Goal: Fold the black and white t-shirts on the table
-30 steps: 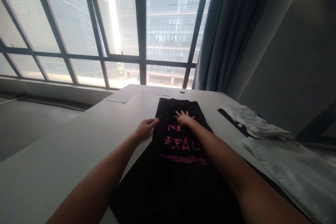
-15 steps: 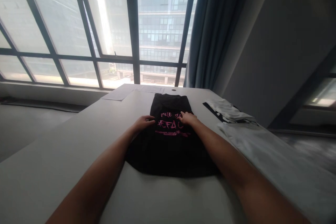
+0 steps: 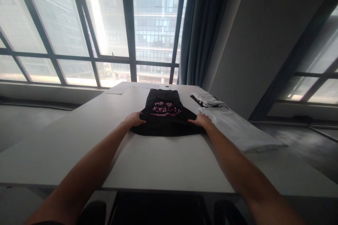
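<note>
In the head view, a black printed shirt (image 3: 165, 126) lies on the desk (image 3: 166, 165), left of white cloth (image 3: 237, 130). Left hand (image 3: 132, 119) and right hand (image 3: 204, 120) touch its lower sides, fingers partly curled; whether they pinch it, I cannot tell. The step seems to be handling the hem; moving it calls for even hold.

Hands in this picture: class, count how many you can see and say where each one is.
2. The left hand is at the left side of the black garment; the right hand is at its right side. No other hand shows.
</note>
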`<state>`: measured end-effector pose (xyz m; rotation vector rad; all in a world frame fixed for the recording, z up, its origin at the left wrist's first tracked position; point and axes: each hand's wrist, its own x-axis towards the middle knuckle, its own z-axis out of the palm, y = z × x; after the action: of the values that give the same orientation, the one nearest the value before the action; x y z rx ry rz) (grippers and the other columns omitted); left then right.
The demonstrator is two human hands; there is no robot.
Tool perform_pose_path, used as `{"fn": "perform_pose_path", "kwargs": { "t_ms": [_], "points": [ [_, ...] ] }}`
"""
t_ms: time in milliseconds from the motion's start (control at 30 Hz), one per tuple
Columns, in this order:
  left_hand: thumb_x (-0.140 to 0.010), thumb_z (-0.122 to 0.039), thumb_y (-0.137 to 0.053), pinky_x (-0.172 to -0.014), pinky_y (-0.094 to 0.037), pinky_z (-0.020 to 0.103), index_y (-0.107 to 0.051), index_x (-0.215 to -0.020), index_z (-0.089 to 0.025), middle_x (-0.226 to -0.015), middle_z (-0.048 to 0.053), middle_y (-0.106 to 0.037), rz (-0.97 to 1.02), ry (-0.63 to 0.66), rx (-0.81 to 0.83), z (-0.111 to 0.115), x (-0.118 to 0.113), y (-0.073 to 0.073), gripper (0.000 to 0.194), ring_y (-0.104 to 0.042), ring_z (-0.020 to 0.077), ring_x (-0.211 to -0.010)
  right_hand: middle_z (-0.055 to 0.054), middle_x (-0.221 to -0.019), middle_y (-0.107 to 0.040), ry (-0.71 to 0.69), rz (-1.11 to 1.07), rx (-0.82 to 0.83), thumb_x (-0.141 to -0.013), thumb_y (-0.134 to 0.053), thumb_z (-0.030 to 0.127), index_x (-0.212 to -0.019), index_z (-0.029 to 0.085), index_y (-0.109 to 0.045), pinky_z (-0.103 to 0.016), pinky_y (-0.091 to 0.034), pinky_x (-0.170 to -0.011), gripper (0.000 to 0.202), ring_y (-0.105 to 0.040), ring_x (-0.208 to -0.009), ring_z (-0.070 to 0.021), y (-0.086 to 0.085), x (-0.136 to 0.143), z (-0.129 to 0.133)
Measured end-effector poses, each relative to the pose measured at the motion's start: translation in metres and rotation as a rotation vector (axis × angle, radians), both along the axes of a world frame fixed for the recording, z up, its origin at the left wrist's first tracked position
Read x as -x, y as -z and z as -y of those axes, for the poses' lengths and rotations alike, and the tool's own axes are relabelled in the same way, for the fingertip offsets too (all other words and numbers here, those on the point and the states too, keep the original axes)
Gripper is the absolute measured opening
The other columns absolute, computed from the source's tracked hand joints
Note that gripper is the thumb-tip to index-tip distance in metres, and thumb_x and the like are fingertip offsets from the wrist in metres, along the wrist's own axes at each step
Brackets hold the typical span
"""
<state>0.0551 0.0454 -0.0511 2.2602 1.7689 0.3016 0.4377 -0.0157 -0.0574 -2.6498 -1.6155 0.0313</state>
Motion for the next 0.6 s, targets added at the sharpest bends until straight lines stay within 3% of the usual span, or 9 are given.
{"fn": "perform_pose_path", "kwargs": {
  "t_ms": [133, 267, 367, 467, 600],
  "points": [
    [-0.06, -0.054, -0.077, -0.088, -0.051, 0.035, -0.058, -0.13, -0.024, -0.128, 0.012, -0.064, -0.02, -0.053, 0.032, 0.017, 0.012, -0.002, 0.078, -0.061, 0.0342, -0.114, -0.025, -0.13, -0.056, -0.011, -0.063, -0.027, -0.074, -0.059, 0.073, -0.126, 0.006, -0.058, -0.044, -0.043, -0.097, 0.085, -0.052, -0.123, -0.038, 0.001, -0.012, 0.016],
    [-0.057, -0.036, -0.081, -0.075, -0.053, 0.03, -0.062, -0.124, -0.021, -0.117, 0.012, -0.069, 0.094, -0.072, 0.029, 0.024, 0.018, -0.005, 0.072, -0.067, 0.0299, -0.1, -0.016, -0.117, -0.066, -0.103, -0.204, -0.121, -0.07, -0.076, 0.047, -0.119, 0.011, -0.062, -0.033, -0.046, -0.091, 0.062, -0.061, -0.112, -0.0297, -0.009, -0.025, 0.024],
    [-0.059, -0.018, -0.072, -0.068, -0.053, 0.027, -0.065, -0.118, -0.02, -0.103, 0.009, -0.072, 0.254, -0.035, -0.081, 0.029, 0.016, -0.014, 0.059, -0.068, 0.0244, -0.088, -0.012, -0.108, -0.068, -0.118, -0.245, -0.312, -0.068, -0.077, 0.03, -0.115, 0.013, -0.063, -0.029, -0.047, -0.085, 0.051, -0.064, -0.102, -0.025, -0.022, -0.032, 0.029],
    [-0.063, -0.015, -0.063, -0.064, -0.052, 0.026, -0.066, -0.114, -0.02, -0.089, 0.003, -0.07, 0.49, 0.048, -0.277, 0.036, 0.011, -0.025, 0.052, -0.066, 0.0186, -0.076, -0.009, -0.099, -0.068, -0.144, -0.242, -0.469, -0.067, -0.074, 0.022, -0.114, 0.013, -0.064, -0.027, -0.047, -0.079, 0.049, -0.065, -0.093, -0.0227, -0.035, -0.032, 0.035],
    [-0.068, -0.024, -0.063, -0.062, -0.05, 0.026, -0.063, -0.116, -0.018, -0.089, 0.002, -0.068, 0.673, 0.178, -0.422, 0.049, -0.003, -0.028, 0.049, -0.06, 0.0141, -0.066, -0.007, -0.089, -0.068, -0.201, -0.267, -0.417, -0.061, -0.07, 0.011, -0.108, 0.013, -0.066, -0.025, -0.046, -0.069, 0.047, -0.064, -0.081, -0.0202, -0.046, -0.021, 0.044]
  ]
}}
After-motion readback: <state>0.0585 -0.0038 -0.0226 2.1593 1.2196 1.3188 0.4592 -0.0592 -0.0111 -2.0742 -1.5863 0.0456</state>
